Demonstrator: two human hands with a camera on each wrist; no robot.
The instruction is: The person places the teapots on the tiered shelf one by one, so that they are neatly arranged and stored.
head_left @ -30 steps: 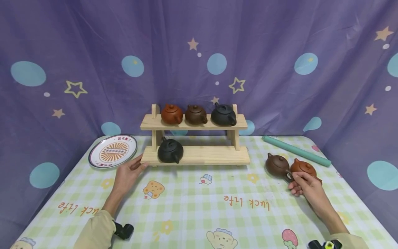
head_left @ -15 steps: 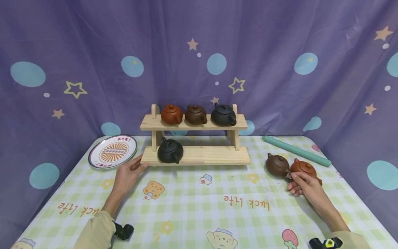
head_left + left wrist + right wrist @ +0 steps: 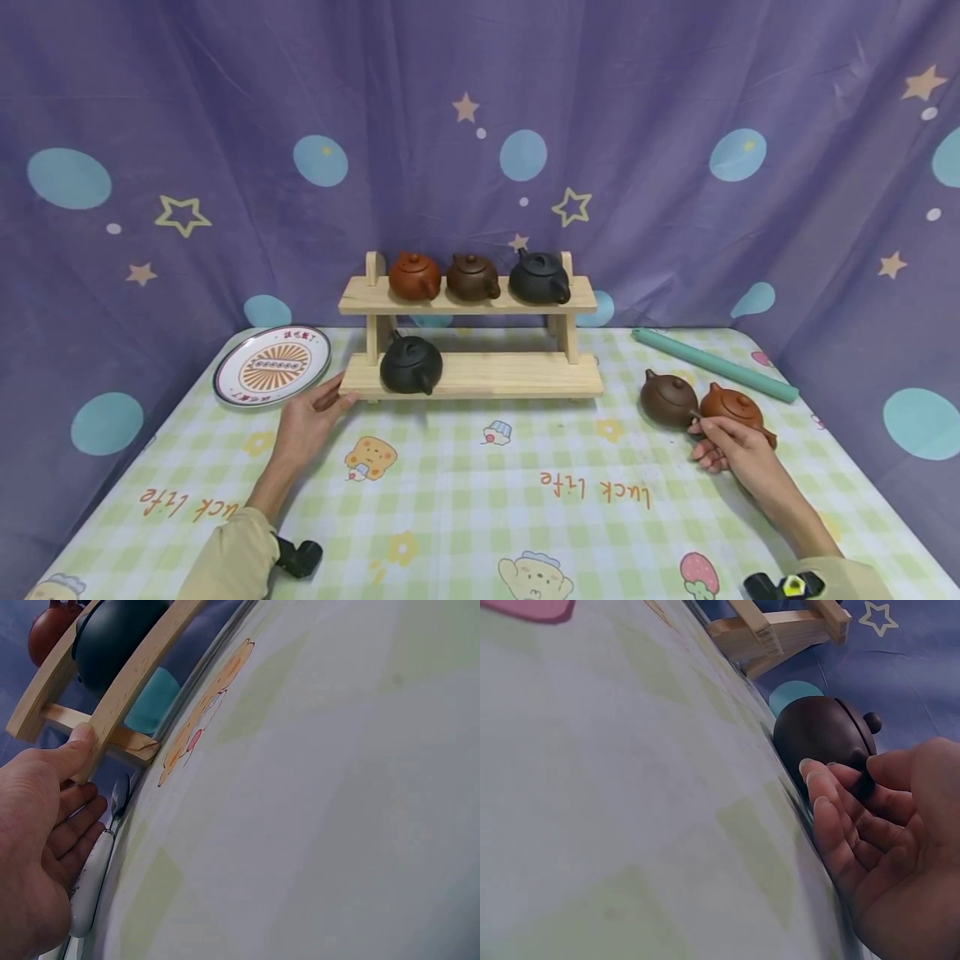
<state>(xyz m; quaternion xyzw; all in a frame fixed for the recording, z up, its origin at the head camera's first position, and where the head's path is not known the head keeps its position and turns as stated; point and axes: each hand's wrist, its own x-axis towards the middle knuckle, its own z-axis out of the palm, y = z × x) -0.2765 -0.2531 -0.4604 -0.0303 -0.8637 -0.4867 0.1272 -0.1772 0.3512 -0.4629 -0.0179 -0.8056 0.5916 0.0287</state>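
Note:
My left hand (image 3: 307, 421) grips the left end of a two-tier wooden shelf (image 3: 517, 375), thumb on top of the lower board and fingers below it. At the right of the table, my right hand (image 3: 742, 458) pinches the handle of a dark brown teapot (image 3: 667, 400), which sits upright on the cloth. The right wrist view shows thumb and index finger at that teapot's dark handle (image 3: 864, 784). Just behind the right hand sits a reddish-orange teapot (image 3: 731, 406), partly covered by the fingers. On the lower board, toward the left, stands a black teapot (image 3: 411, 367).
The upper board bears an orange teapot (image 3: 414, 277), a brown teapot (image 3: 472, 277) and a black teapot (image 3: 538, 279). A white patterned plate (image 3: 232, 375) lies left of the shelf. A green roll (image 3: 716, 364) lies at the back right. Behind hangs a purple curtain (image 3: 420, 67).
My right fingers have shifted slightly at the brown teapot's handle, while the teapot stays in place. The left hand and the shelf have not visibly moved.

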